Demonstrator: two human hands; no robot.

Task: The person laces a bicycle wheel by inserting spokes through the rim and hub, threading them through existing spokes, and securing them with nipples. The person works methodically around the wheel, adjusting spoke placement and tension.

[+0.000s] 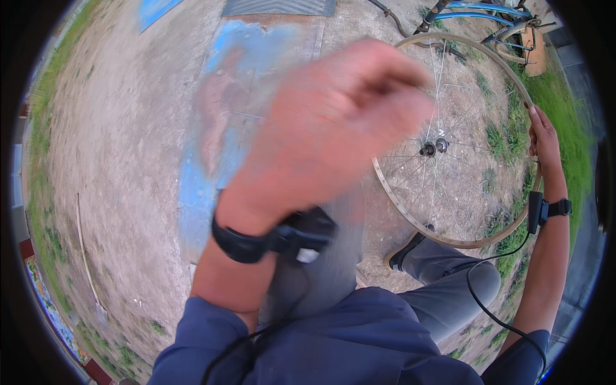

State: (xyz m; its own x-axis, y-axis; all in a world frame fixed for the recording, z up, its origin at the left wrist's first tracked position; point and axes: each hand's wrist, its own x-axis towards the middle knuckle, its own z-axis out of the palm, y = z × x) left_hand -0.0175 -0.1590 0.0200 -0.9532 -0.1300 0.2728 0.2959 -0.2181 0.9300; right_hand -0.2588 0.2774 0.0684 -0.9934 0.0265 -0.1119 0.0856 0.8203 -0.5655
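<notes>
A bicycle wheel rim (471, 244) without a tyre stands in front of me on the right, with thin spokes running to a dark and silver hub (441, 145). My right hand (544, 136) grips the rim at its right side, thumb on the near face. Raised in the middle of the view, my left hand (340, 122) is badly smeared by motion. Its fingers seem bent toward the wheel, but whether anything is in them is unclear. It overlaps the wheel's left edge in the picture; contact cannot be made out.
A blue-stained board (199, 199) lies on the dirt ahead, below a grey ridged mat (279, 6). At the upper right is a blue bicycle frame (481, 14) beside a wooden piece (534, 52). A long-handled tool (83, 250) lies at left. Cables hang from both wrist devices.
</notes>
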